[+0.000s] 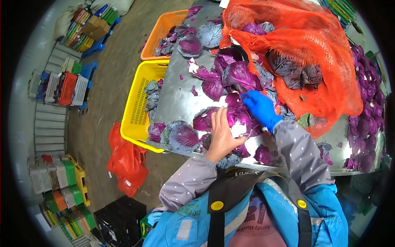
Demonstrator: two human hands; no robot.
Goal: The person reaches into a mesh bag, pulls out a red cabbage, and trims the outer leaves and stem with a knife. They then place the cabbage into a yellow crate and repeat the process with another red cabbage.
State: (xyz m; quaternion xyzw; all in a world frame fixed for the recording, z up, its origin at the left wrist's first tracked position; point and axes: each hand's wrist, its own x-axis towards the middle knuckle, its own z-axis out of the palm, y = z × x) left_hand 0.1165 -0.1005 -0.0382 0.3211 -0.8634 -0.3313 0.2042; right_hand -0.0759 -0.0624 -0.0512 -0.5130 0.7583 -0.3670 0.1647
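My bare left hand [224, 133] lies against the left side of a purple cabbage [240, 117], its fingers stretched upward and thumb apart. In a blue glove, my right hand [262, 109] is closed at the cabbage's upper right edge. A dark narrow shape shows by its fingertips; I cannot tell what it holds. Loose purple leaves [212, 88] and another cabbage piece [242, 75] lie just beyond the hands. Near my left wrist sits a cabbage with grey-green outer leaves [183, 136].
A red mesh bag [329, 53] with dark cabbages covers the metal table's [175, 96] far right. Many purple cabbages [364, 119] are piled at the right edge. A yellow crate [133, 103] and an orange crate [158, 35] stand along the left, holding leaves. Red bags [126, 160] lie on the floor.
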